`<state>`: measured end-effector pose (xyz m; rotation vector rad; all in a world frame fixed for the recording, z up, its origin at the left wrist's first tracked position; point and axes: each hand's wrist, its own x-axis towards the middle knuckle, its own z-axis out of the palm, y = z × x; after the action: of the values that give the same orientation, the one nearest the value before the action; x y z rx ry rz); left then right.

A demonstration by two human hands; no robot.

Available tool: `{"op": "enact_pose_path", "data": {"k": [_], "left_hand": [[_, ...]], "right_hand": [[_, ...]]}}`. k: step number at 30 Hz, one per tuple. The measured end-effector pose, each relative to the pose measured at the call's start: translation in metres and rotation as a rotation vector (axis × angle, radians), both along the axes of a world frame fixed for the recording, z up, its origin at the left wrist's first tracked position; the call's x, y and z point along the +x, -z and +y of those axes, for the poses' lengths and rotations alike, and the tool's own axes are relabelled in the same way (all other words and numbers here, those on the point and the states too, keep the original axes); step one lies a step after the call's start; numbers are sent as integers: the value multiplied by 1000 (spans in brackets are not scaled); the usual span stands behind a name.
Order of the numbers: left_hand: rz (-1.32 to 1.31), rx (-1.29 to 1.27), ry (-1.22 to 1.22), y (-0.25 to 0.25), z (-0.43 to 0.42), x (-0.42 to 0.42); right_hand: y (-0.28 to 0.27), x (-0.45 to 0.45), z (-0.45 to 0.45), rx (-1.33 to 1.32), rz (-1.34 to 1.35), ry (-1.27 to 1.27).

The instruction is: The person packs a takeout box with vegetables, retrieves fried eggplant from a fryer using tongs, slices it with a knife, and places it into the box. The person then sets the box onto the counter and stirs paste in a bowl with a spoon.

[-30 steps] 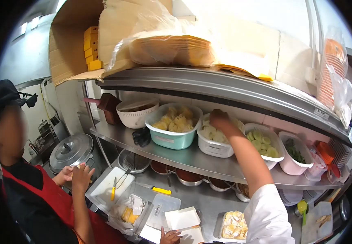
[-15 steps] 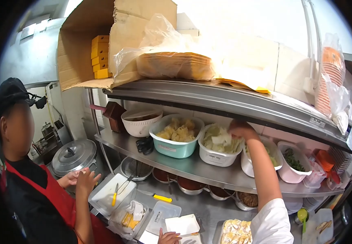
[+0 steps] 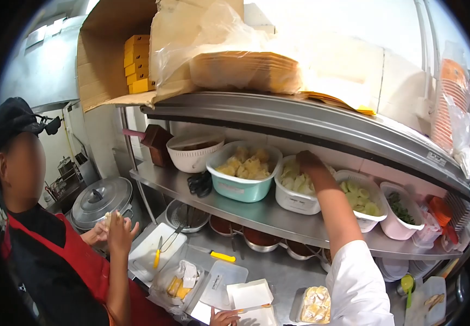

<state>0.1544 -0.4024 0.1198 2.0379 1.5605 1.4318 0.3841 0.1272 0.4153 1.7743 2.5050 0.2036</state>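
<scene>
Counted along shelf: one teal tub [image 3: 235, 187], two white tubs [image 3: 297, 203], one pale pink tub [image 3: 400, 229], one white bowl [image 3: 191, 158]. Lower down: two yellow-handled knives [image 3: 223, 256], one open white carton [image 3: 250, 294], one lidded pot [image 3: 102, 201].

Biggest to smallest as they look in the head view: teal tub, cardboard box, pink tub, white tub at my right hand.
1. Cardboard box
2. Teal tub
3. White tub at your right hand
4. Pink tub

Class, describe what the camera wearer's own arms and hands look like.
The right forearm is bare below a loose white sleeve. The right hand and left hand both look ungloved; no left sleeve shows.
</scene>
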Motion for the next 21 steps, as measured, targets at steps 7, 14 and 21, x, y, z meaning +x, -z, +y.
{"op": "enact_pose_path", "data": {"k": [7,14,21], "left_hand": [[-51,-9,-12,-3,-3,-8],[-30,-82,-7,5,11,-4],[2,-1,39,5,15,4]], "right_hand": [[-7,30,7,851,366,-351],[-38,44,-37,531,369,-278],[-19,1,-60,241,183,224]]}}
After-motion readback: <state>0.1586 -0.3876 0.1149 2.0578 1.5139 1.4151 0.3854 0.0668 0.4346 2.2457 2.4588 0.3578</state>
